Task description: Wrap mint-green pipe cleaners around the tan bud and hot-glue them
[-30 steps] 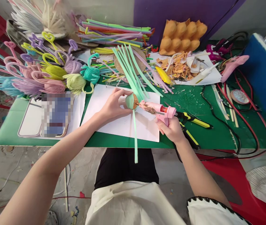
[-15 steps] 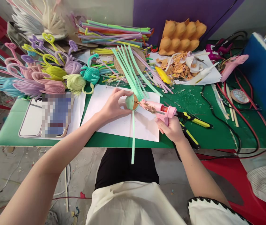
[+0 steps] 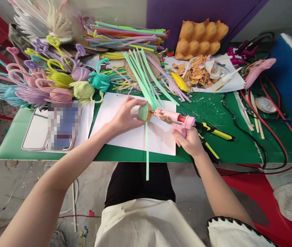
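Note:
My left hand (image 3: 125,115) is closed round a small brown ball partly wrapped in mint-green pipe cleaner (image 3: 144,112), held over a white sheet of paper (image 3: 135,132). One loose end of the mint pipe cleaner (image 3: 147,151) hangs straight down past the table's front edge. My right hand (image 3: 190,140) grips a pink hot glue gun (image 3: 178,120). Its nozzle touches the right side of the ball.
Finished pipe-cleaner swans (image 3: 58,82) crowd the back left, with bundles of coloured pipe cleaners (image 3: 127,34) behind. A phone (image 3: 60,125) lies at left. Yellow-handled pliers (image 3: 213,132), cables (image 3: 259,130), an orange egg tray (image 3: 200,36) and paper scraps (image 3: 200,72) lie at right.
The hanging mint pipe cleaner has swung slightly. Both hands, the ball and the glue gun stay almost where they were.

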A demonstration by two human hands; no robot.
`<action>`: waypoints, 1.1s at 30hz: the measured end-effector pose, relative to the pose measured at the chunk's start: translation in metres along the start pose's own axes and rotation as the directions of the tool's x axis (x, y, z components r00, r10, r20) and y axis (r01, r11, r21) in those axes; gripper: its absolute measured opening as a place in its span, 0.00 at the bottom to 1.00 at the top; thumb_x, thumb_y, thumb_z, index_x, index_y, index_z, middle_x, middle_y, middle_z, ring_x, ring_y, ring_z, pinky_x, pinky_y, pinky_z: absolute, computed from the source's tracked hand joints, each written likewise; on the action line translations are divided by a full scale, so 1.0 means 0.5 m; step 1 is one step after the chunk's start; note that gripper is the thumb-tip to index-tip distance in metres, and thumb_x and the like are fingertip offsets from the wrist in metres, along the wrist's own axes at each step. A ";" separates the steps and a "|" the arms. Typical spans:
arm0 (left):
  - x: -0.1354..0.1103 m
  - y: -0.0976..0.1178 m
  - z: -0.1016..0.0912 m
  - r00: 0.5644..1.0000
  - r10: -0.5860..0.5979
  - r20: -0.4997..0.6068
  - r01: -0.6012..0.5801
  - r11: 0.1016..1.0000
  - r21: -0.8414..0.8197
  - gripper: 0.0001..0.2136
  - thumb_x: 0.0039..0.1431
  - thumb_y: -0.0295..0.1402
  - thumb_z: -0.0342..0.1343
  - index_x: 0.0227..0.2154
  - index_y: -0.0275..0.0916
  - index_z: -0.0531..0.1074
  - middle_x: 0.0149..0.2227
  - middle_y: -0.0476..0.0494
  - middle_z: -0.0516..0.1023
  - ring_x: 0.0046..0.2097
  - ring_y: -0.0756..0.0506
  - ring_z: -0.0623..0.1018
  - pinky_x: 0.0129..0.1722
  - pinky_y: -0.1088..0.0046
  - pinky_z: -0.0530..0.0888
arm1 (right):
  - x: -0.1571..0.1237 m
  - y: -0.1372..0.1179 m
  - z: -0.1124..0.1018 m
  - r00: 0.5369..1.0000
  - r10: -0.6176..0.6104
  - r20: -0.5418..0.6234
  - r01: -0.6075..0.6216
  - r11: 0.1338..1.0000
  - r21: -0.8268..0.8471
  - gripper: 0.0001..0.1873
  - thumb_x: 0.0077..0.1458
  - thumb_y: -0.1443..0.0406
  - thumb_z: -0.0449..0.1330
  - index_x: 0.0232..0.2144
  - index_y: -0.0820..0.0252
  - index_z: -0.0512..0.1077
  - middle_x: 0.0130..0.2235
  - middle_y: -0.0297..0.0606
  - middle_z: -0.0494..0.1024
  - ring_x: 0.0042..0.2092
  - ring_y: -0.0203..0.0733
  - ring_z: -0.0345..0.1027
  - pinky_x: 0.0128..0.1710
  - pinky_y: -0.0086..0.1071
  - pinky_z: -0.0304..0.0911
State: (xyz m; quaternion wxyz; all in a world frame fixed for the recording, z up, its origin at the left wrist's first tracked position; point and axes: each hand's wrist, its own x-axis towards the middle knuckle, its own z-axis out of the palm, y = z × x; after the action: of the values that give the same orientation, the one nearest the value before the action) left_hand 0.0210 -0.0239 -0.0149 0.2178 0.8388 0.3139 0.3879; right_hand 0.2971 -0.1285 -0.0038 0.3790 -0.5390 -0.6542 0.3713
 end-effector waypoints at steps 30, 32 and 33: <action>0.008 0.012 -0.011 0.992 0.074 0.106 -0.086 0.990 0.114 0.28 0.50 0.31 0.71 0.54 0.47 0.69 0.56 0.45 0.80 0.53 0.39 0.75 0.53 0.54 0.75 | -0.001 0.007 0.000 0.999 0.049 -0.013 -0.049 0.999 0.018 0.33 0.57 0.38 0.60 0.49 0.58 0.77 0.16 0.29 0.66 0.22 0.45 0.69 0.20 0.35 0.63; 0.008 0.013 -0.011 0.990 0.101 0.094 -0.110 0.989 0.094 0.28 0.50 0.30 0.71 0.54 0.47 0.69 0.56 0.46 0.80 0.52 0.39 0.75 0.52 0.55 0.75 | -0.001 0.007 0.000 0.999 0.045 -0.016 -0.045 0.999 0.017 0.33 0.57 0.38 0.60 0.48 0.58 0.78 0.16 0.29 0.65 0.22 0.45 0.69 0.20 0.35 0.62; 0.008 0.014 -0.011 0.990 0.112 0.088 -0.120 0.989 0.084 0.28 0.50 0.30 0.71 0.54 0.47 0.69 0.56 0.46 0.80 0.52 0.39 0.74 0.52 0.55 0.75 | -0.001 0.007 0.000 0.999 0.043 -0.017 -0.043 0.999 0.016 0.32 0.58 0.38 0.60 0.47 0.58 0.78 0.15 0.29 0.65 0.21 0.44 0.68 0.20 0.34 0.62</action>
State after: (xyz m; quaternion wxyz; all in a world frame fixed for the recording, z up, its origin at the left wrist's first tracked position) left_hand 0.0210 -0.0253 -0.0052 0.1702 0.8798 0.2722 0.3506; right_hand 0.2987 -0.1284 -0.0070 0.3809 -0.5529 -0.6363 0.3799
